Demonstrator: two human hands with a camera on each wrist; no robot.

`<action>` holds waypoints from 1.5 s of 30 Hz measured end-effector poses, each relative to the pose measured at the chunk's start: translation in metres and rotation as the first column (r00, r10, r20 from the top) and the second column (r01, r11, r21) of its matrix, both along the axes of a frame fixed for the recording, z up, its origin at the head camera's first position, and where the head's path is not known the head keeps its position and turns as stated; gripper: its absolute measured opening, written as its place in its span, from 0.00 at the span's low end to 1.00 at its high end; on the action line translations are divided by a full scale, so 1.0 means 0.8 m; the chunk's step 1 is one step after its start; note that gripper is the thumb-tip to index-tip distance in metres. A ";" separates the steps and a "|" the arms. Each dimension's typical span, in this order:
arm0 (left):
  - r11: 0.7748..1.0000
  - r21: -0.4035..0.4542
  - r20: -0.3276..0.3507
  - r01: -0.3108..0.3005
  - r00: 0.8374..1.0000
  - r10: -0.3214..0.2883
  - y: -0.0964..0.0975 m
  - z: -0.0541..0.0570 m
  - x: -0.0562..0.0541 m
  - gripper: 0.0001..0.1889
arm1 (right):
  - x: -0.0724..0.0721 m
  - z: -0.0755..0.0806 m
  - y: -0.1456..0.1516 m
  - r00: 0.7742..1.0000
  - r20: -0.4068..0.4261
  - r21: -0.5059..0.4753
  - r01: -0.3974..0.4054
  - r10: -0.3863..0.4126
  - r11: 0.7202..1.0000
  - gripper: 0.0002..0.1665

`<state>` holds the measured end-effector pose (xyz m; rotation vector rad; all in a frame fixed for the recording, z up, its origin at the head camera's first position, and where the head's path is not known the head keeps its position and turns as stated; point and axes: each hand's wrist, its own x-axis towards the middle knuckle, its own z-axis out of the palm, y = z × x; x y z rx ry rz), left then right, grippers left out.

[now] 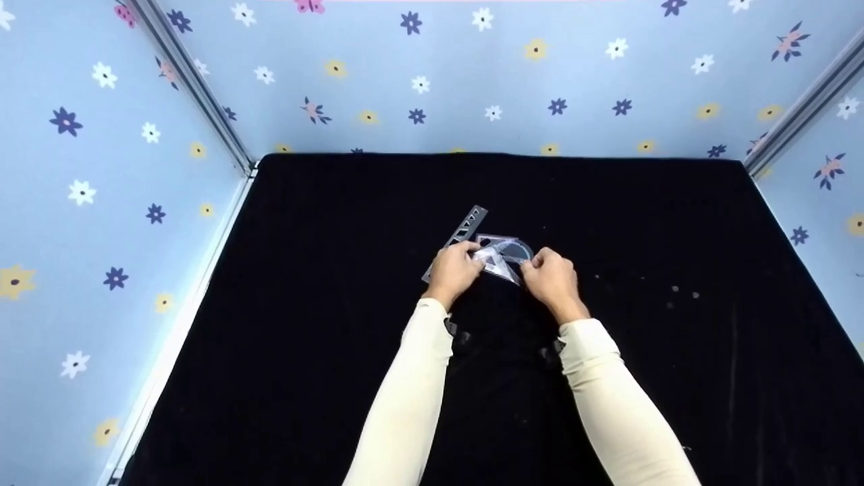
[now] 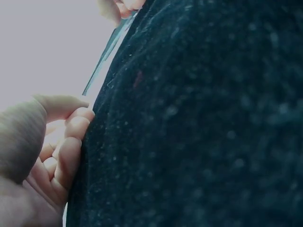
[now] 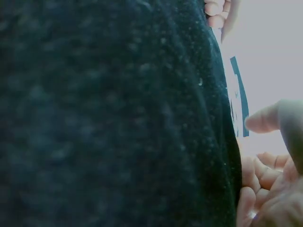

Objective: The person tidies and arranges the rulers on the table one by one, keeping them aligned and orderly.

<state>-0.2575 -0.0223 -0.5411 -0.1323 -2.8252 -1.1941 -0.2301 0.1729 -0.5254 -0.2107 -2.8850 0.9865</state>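
My left hand (image 1: pixel 453 272) pinches the left side of a clear plastic set square (image 1: pixel 499 268) between thumb and fingers. At the other end, my right hand (image 1: pixel 553 277) holds the right edge of a clear protractor (image 1: pixel 524 249), which overlaps the set square. A ruler (image 1: pixel 476 214) with cut-out shapes lies slanted behind my left hand, which covers part of it. Seen edge-on in the left wrist view, the thin clear plastic runs from my left fingertips (image 2: pixel 85 111) toward the right hand. In the right wrist view, the right thumb (image 3: pixel 265 120) is at a dark plastic edge.
A black cloth (image 1: pixel 337 223) covers the table. Several small pale specks (image 1: pixel 676 289) lie on it at the right. Flower-patterned blue panels (image 1: pixel 459 81) stand at the back and both sides, joined by metal posts (image 1: pixel 196 88).
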 end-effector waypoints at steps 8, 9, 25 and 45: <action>0.974 0.227 0.057 -0.021 0.998 0.008 0.001 0.002 0.001 0.14 | 0.005 -0.002 0.002 0.995 0.039 0.016 -0.093 0.092 0.996 0.18; 0.960 0.277 0.061 -0.026 0.998 0.009 0.001 0.003 0.001 0.13 | 0.005 -0.001 0.003 0.994 0.037 0.019 -0.104 0.103 0.994 0.19; 0.942 0.221 0.003 -0.251 0.966 0.257 -0.023 0.009 0.031 0.09 | 0.008 -0.004 0.009 0.971 0.024 -0.048 -0.236 0.238 0.971 0.19; 0.976 0.068 -0.063 -0.208 0.975 0.213 -0.033 0.006 0.021 0.09 | 0.007 0.000 0.022 0.964 -0.001 -0.161 -0.261 0.264 0.952 0.14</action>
